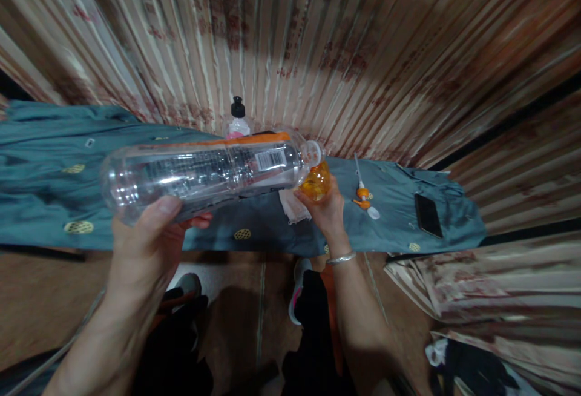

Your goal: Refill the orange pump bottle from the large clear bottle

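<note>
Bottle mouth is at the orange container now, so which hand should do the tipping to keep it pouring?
Left, probably. The left hand grips the base end of the clear bottle, which lies almost level, so raising that end tilts it. The right hand is wrapped around the orange container under the bottle's mouth, steadying it.

A pleated curtain [318, 33] in cream and rust-red stripes fills the back wall and folds around at the right. A bench [40, 141] draped in teal cloth with gold oval motifs runs from the left edge. Below it lies brown floor [40, 299]. Light is dim and warm.
</note>
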Demonstrator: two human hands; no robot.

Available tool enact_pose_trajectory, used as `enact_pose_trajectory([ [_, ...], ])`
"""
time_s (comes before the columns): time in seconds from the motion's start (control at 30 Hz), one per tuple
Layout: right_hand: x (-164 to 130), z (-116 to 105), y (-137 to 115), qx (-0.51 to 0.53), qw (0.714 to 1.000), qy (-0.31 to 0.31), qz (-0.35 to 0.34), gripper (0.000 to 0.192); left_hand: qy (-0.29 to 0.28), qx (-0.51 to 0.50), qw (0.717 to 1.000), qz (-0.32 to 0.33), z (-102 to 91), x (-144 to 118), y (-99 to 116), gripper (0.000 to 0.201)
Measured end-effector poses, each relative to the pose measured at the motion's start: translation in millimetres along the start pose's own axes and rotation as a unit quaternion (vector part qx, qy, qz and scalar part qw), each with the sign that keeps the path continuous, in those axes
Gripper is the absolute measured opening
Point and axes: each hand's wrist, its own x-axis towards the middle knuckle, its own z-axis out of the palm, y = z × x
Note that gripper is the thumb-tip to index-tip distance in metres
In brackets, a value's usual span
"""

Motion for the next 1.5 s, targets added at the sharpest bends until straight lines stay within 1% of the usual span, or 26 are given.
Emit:
enact_pose_trajectory([
  [0.27,-0.4,-0.6,-1.7,-0.011,1.0,0.009,-0.002,0.076,-0.024,-0.003,1.0,0.016,-1.6,0.8,-3.2,0.021],
  [0.47,-1.2,-0.4,-2.2,-0.001,1.0,0.007,-0.001,0.072,-0.031,-0.007,0.999,0.024,-1.5,0.9,-2.2,0.013],
  [0.57,-1.3,-0.5,-2.4,0.001,1.0,0.009,-0.003,0.07,-0.025,-0.008,0.999,0.022,-1.9,0.3,-0.5,0.012],
  [0.63,-1.2,-0.6,-2.5,-0.002,1.0,0.008,0.001,0.072,-0.016,-0.015,1.0,0.019,-2.1,-0.2,-0.1,0.017],
  [0.8,-1.1,-1.2,-2.8,-0.005,1.0,-0.003,0.008,0.074,-0.014,-0.017,1.0,0.015,-0.9,-0.8,-0.7,0.041],
  [1.03,-0.9,-0.7,-1.6,0.002,1.0,0.005,-0.004,0.072,-0.012,-0.017,1.0,0.013,-0.5,0.7,-1.3,0.056],
  [1.1,-0.7,-0.6,-1.4,0.005,1.0,0.003,0.0,0.072,-0.014,-0.017,1.0,0.014,-0.1,0.3,-0.6,0.058],
  [1.23,-1.0,-0.4,-0.9,0.001,1.0,0.004,0.001,0.074,-0.018,-0.017,1.0,0.017,1.1,-0.5,1.1,0.05],
  [1.4,-1.2,0.2,-0.3,0.005,1.0,0.011,-0.009,0.071,-0.024,-0.011,0.999,0.024,2.5,-0.4,1.7,0.019],
  [1.5,-0.9,0.4,-0.2,0.007,1.0,0.007,-0.003,0.072,-0.019,-0.008,1.0,0.02,3.1,-0.3,1.7,0.014],
])
